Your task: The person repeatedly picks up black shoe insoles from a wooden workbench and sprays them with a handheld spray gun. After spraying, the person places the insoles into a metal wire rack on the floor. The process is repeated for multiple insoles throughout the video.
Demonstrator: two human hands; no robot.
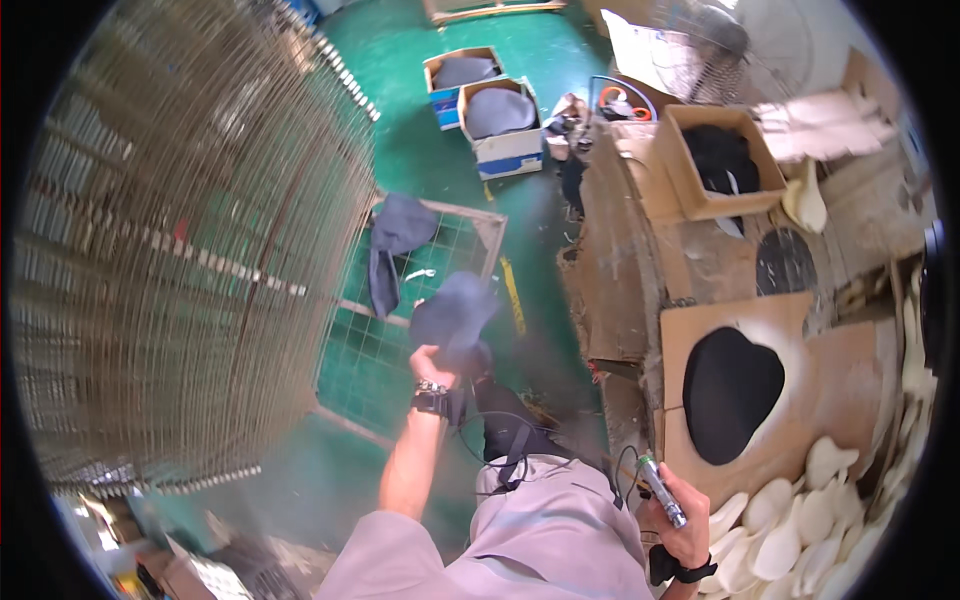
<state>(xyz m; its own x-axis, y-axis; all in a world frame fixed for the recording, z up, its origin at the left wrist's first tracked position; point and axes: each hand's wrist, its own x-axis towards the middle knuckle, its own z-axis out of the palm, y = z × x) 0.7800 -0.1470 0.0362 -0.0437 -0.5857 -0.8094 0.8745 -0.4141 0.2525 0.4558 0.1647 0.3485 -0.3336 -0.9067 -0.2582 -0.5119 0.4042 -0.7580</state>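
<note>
My left hand point(433, 366) grips the lower edge of a blue-grey, rounded flat pad point(452, 312), holding it over a wire-mesh rack. The pad's outline is slightly blurred. My right hand point(684, 520), at the lower right, is closed around a slim silver cylinder point(663, 492) with a green end and a dark cord or hose by it; its exact kind is unclear. Another blue-grey pad point(403, 224) lies folded on the mesh rack point(345, 360). A black saddle-shaped pad point(733, 395) rests flat on cardboard point(680, 330), with whitish residue around it.
Tall stacked wire racks point(220, 250) fill the left. Blue-grey pads lie in two boxes point(510, 158) on the green floor. At right, a carton point(670, 160) holds black pieces, and cream foam shapes point(780, 545) are heaped nearby. A fan point(715, 45) stands behind.
</note>
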